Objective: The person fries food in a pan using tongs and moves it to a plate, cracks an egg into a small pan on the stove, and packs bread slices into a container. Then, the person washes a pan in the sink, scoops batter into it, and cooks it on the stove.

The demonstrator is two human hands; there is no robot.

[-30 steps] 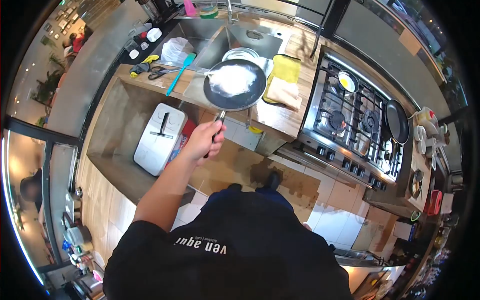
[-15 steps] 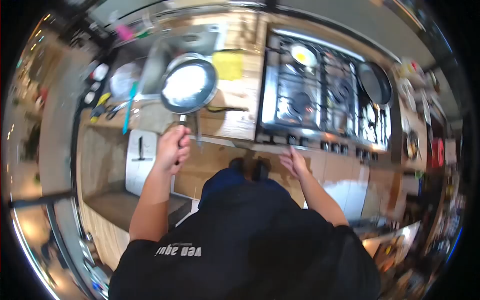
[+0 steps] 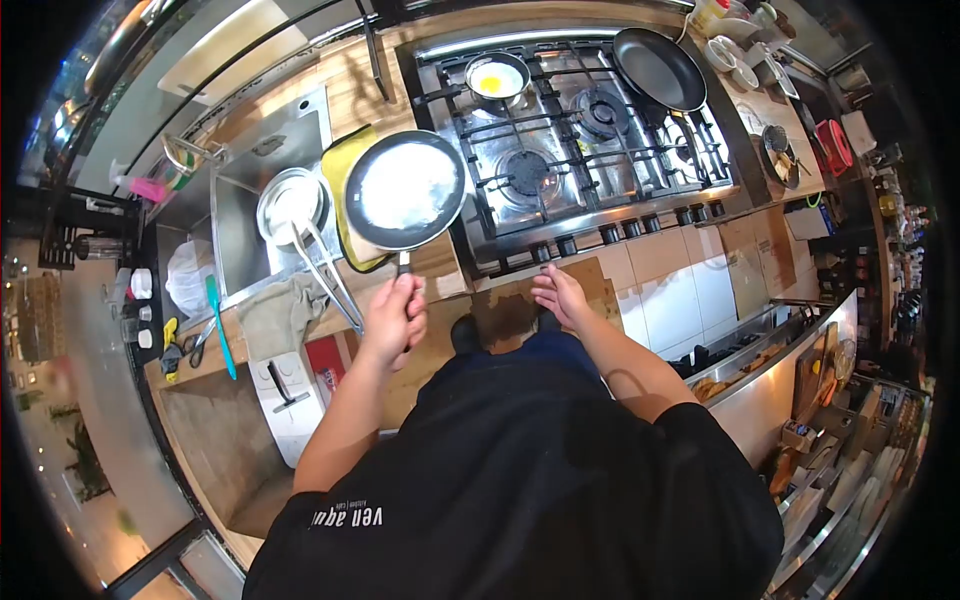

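Observation:
My left hand [image 3: 393, 320] is closed around the handle of a frying pan [image 3: 405, 190], holding it up above the counter between sink and stove. Bright light glares off the pan's dark inner surface. Beneath it, a yellow cloth [image 3: 340, 165] is partly hidden. My right hand [image 3: 560, 296] hovers in front of the stove's [image 3: 480, 160] knobs, fingers loosely apart with nothing in them. A small pan [image 3: 520, 88] holding a fried egg [image 3: 492, 79] sits on the back left burner. To the right, a larger black pan [image 3: 660, 70] rests on the stove.
In the sink [image 3: 230, 190] stand steel pans [image 3: 290, 205], their handles reaching over the front edge. A grey rag [image 3: 280, 315], scissors [image 3: 203, 340] and a turquoise utensil [image 3: 220, 325] lie along the counter's front. On the right counter is a dark plate with utensils [image 3: 780, 155].
My left hand has carried the frying pan rightward from over the sink to beside the stove. The view has turned right. My right hand stays empty near the stove front.

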